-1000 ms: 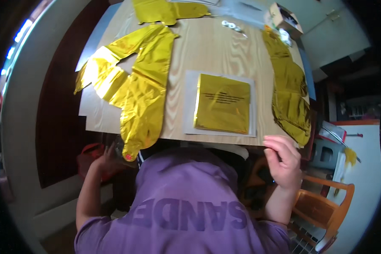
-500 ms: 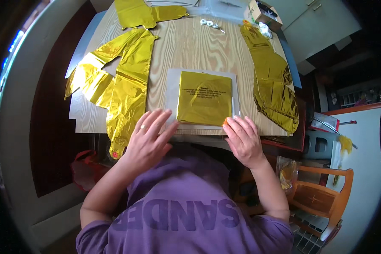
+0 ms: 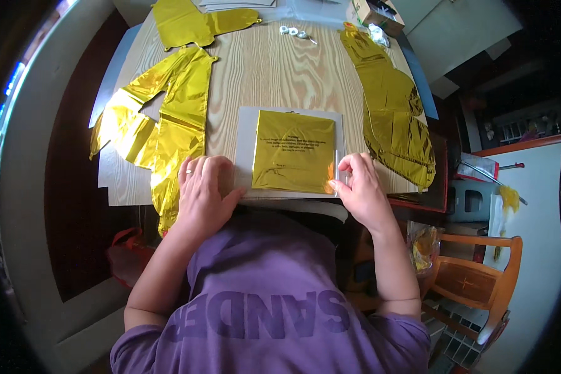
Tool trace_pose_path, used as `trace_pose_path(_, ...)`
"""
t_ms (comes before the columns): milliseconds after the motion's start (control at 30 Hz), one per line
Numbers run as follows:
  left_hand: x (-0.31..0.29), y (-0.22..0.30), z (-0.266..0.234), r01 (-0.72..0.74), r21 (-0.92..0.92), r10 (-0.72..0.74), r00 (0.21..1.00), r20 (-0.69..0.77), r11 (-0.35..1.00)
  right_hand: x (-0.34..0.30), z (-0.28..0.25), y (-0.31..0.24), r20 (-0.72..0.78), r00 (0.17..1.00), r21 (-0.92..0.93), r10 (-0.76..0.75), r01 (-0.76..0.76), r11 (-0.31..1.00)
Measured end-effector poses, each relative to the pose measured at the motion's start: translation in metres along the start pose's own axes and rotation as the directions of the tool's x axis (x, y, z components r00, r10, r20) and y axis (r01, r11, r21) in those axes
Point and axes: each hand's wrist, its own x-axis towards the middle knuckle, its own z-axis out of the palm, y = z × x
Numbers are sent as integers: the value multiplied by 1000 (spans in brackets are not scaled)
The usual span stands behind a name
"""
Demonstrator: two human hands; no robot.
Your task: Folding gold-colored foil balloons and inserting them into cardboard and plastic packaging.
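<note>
A folded square of gold foil (image 3: 293, 168), with small dark print, lies on a pale flat backing sheet (image 3: 246, 143) near the table's front edge. A narrow clear plastic strip (image 3: 336, 161) stands up along the right side of the foil. My right hand (image 3: 363, 190) is closed on this clear plastic edge, thumb at the foil's lower right corner. To the left of the sheet, my left hand (image 3: 204, 194) rests at the table edge, fingers bent and thumb apart, holding nothing that I can see. It overlaps the large gold foil balloon (image 3: 181, 112) lying flat there.
Another gold foil balloon (image 3: 389, 118) lies along the right side of the wooden table (image 3: 280, 68). A further gold foil piece (image 3: 187, 25) is at the far left. Small white rolls (image 3: 293, 31) and an open box (image 3: 377, 15) sit at the back. A wooden chair (image 3: 474, 280) stands right.
My right thumb and fingers have closed on the clear plastic edge, which now stands up. My left hand has moved slightly left and down, fingers more bent. The whole view has shifted a little.
</note>
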Motion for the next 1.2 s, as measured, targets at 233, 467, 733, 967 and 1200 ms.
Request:
trace_pose_path(233, 3, 42, 28, -611, -6, 593, 765, 253, 791, -5, 3, -6, -45, 998, 2, -51, 51, 999)
trace_pose_path(467, -32, 5, 36, -510, 250, 478, 860, 178, 823, -43, -8, 5, -185, 982, -261, 38, -86, 961)
trace_pose_path(733, -27, 22, 16, -839, 77, 842, 538, -29, 539, -31, -73, -20, -301, 952, 141, -59, 105, 984)
trace_pose_path(967, 6, 24, 16, -684, 27, 675, 712, -194, 729, 15, -161, -88, 228, 941, 54, -249, 243, 969)
trace_pose_path(1200, 50, 30, 3, -295, -464, 287, 954, -89, 836, 36, -122, -96, 313, 879, -288, -359, 448, 846)
